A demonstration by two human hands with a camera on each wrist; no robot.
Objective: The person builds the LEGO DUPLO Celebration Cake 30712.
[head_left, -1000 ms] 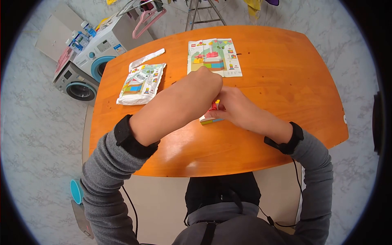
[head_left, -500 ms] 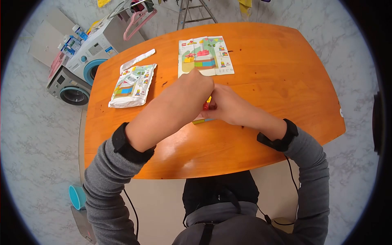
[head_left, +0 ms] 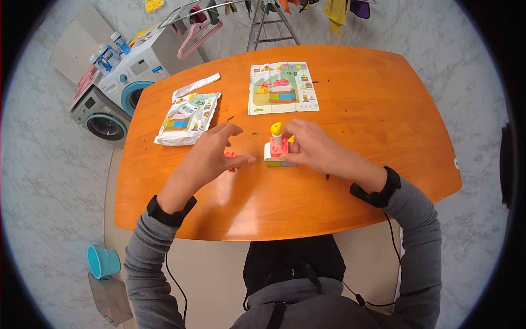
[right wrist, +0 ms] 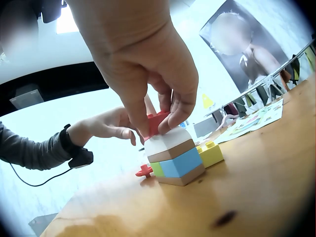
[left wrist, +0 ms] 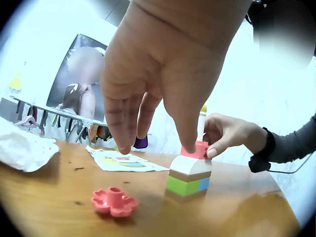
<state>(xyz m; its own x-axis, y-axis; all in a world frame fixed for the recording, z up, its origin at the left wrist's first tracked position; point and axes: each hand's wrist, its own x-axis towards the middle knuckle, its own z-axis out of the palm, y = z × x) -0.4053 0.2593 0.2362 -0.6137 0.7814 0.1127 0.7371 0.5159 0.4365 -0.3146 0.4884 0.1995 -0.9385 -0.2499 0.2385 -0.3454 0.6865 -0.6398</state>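
A block stack in brown, green, blue and white stands upright on the table, topped by a red brick. On that brick is a white candle piece with a yellow top. My right hand pinches the red brick between thumb and fingers. Above a red flower piece, my left hand hangs with parted fingers and holds nothing. The flower lies on the table left of the stack, partly hidden by the hand in the head view. A yellow brick sits beside the stack.
A printed sheet lies flat behind the stack. At the left of the table are a white printed bag and a torn white strip. Washing machines and a drying rack stand beyond the table.
My left hand has come away from the stack and moved left, its fingers now parted. The candle piece and the flower have come into sight. My right hand stays at the stack.
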